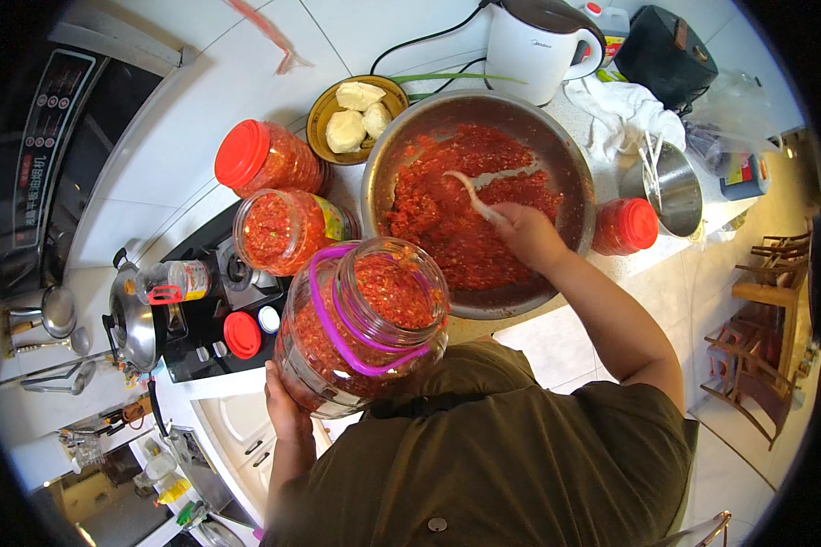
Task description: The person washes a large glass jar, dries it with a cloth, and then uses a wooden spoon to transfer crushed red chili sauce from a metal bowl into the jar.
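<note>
My left hand (287, 417) is wrapped round the lower side of a large glass jar (315, 337) with a purple carrying strap. The jar has no lid, leans toward the basin and contains chopped red chili. Over a wide metal basin (577, 173), my right hand (527, 239) grips a pale, curved spoon-like utensil (472, 193); its lower part is hard to make out. Chopped red chili (420, 214) covers much of the basin's bottom, with bare metal showing in a patch. The jar's mouth is beside the basin's near left edge.
Left of the basin are an open chili jar (278, 232), a red-lidded jar (269, 157) and a brown bowl (317, 137) with pale lumps. A red-lidded tub (626, 226) and steel pot (684, 196) stand right. Behind is a white kettle (534, 50); a hob (196, 342) lies left.
</note>
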Tool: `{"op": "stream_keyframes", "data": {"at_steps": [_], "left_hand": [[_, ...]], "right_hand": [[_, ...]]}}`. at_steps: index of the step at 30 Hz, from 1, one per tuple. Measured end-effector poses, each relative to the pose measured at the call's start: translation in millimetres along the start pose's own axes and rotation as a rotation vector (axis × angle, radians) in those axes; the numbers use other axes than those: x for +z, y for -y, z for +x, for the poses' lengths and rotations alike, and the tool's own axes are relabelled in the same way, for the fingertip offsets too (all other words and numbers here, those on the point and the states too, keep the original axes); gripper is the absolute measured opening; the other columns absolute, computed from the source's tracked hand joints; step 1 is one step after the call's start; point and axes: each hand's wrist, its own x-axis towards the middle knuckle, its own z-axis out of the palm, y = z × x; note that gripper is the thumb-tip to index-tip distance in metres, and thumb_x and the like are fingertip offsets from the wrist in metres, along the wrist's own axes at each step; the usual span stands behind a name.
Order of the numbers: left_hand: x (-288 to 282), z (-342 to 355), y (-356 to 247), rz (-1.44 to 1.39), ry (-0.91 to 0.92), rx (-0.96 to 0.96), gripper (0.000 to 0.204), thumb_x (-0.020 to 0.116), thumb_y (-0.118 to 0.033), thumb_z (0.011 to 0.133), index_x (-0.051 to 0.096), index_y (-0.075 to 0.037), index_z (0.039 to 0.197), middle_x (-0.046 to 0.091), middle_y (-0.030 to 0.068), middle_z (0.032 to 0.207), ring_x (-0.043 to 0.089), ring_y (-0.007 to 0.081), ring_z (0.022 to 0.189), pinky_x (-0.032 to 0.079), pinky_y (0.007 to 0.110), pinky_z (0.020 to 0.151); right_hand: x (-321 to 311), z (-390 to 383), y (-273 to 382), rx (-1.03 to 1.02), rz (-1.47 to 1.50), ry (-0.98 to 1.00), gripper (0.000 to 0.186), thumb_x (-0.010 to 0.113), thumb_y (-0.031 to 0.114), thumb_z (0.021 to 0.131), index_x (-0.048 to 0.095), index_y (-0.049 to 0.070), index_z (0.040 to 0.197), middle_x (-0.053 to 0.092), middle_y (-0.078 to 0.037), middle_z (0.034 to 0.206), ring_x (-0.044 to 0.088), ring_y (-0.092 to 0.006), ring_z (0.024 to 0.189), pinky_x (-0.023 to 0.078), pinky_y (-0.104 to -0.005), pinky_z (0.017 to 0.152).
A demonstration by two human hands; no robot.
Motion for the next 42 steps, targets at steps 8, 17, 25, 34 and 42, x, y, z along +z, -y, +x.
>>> {"op": "stream_keyframes", "data": {"at_steps": [8,17,25,34,42], "left_hand": [[13,-8,-4,-0.005,-0.037,0.006,0.055,0.044,-0.046,0.106,0.053,0.001,0.132,0.063,0.0130,0.126,0.063,0.0245,0.111,0.050,0.036,0.097],[21,-12,-6,0.005,-0.016,0.075,0.061,0.044,-0.050,0.105,0.054,0.005,0.131,0.065,0.0153,0.122,0.066,0.0250,0.106,0.055,0.037,0.092],[15,-8,-10,0.039,0.002,0.046,0.061,0.044,-0.049,0.105,0.056,0.005,0.130,0.065,0.0166,0.123,0.066,0.0261,0.110,0.054,0.038,0.095],[16,-5,-14,0.043,0.073,0.033,0.059,0.043,-0.046,0.106,0.054,0.006,0.131,0.064,0.0181,0.127,0.064,0.0285,0.115,0.051,0.041,0.100],[7,-6,-7,0.024,0.073,0.041,0.062,0.044,-0.048,0.105,0.052,0.007,0.132,0.062,0.0187,0.129,0.064,0.0287,0.114,0.051,0.042,0.100]], "right_hand": [[42,-10,7,0.438,0.572,0.225,0.024,0.065,0.022,0.097,0.068,0.002,0.108,0.061,-0.002,0.079,0.055,-0.0135,0.067,0.045,-0.0286,0.061],[20,-23,6,0.616,1.222,0.298,0.011,0.064,0.019,0.096,0.060,0.010,0.098,0.044,0.004,0.064,0.035,-0.0077,0.048,0.023,-0.0247,0.042],[-50,-62,97,0.478,1.061,0.009,0.017,0.062,0.018,0.099,0.061,0.006,0.110,0.044,0.004,0.062,0.036,-0.0063,0.046,0.026,-0.0230,0.041],[-30,-139,142,-0.465,-0.206,-0.055,0.029,0.067,0.013,0.092,0.068,0.005,0.119,0.069,-0.014,0.084,0.067,-0.0218,0.069,0.053,-0.0320,0.060],[-57,-125,114,-0.521,-0.884,-0.170,0.034,0.062,0.014,0.090,0.064,0.002,0.122,0.060,-0.009,0.070,0.064,-0.0250,0.063,0.050,-0.0392,0.053]]}}
